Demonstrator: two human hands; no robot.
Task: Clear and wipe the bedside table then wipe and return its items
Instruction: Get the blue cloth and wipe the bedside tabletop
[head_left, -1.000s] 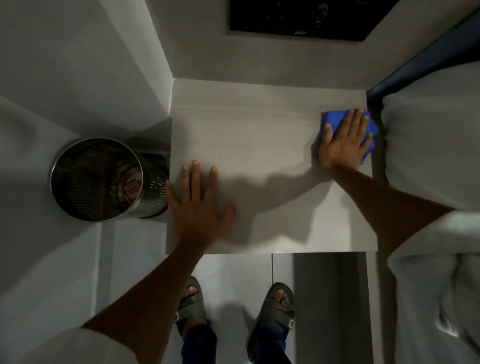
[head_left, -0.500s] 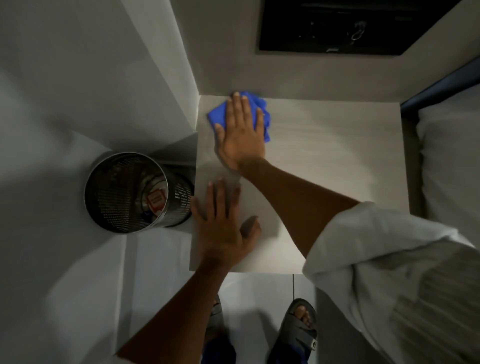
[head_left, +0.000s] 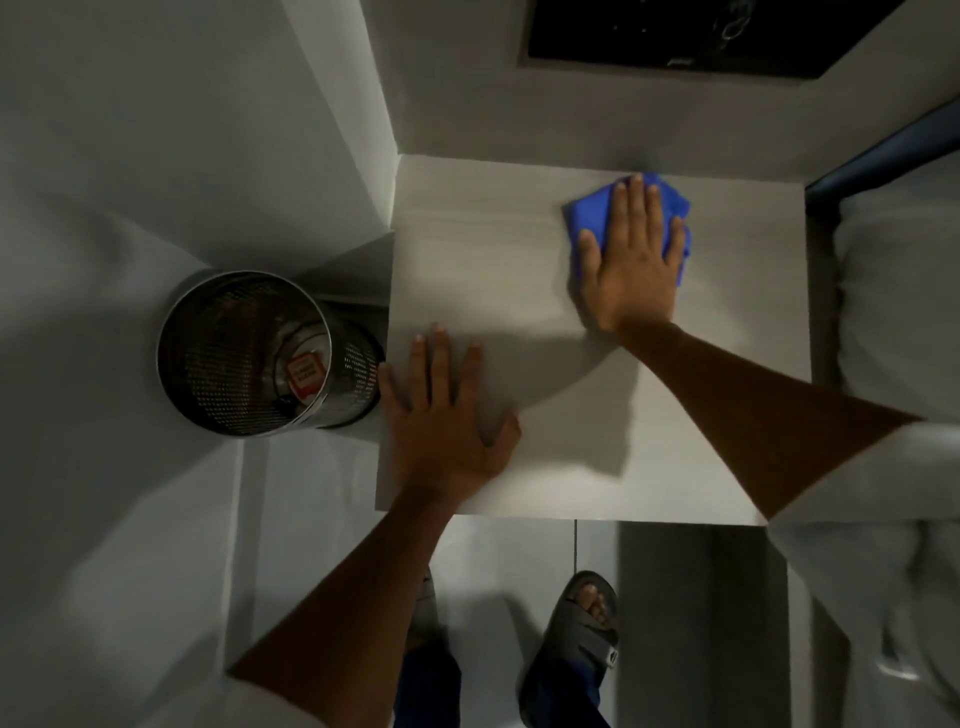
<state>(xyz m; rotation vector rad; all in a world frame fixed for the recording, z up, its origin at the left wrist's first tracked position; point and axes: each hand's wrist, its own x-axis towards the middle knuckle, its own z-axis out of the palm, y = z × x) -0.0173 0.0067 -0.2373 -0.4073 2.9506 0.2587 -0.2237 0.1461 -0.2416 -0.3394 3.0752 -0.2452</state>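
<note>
The pale wood-grain top of the bedside table fills the middle of the view and carries nothing but my hands and a cloth. A folded blue cloth lies near the table's back edge, right of centre. My right hand presses flat on the blue cloth, fingers spread and pointing at the wall. My left hand rests palm down on the front left part of the table, fingers apart, holding nothing.
A perforated metal waste bin with rubbish inside stands on the floor against the table's left side. White bedding borders the table on the right. A dark panel hangs on the wall behind. My sandalled foot stands in front.
My right hand slid the blue cloth from the right edge to the back left corner, then back to right of centre along the back edge. My left hand stayed planted.
</note>
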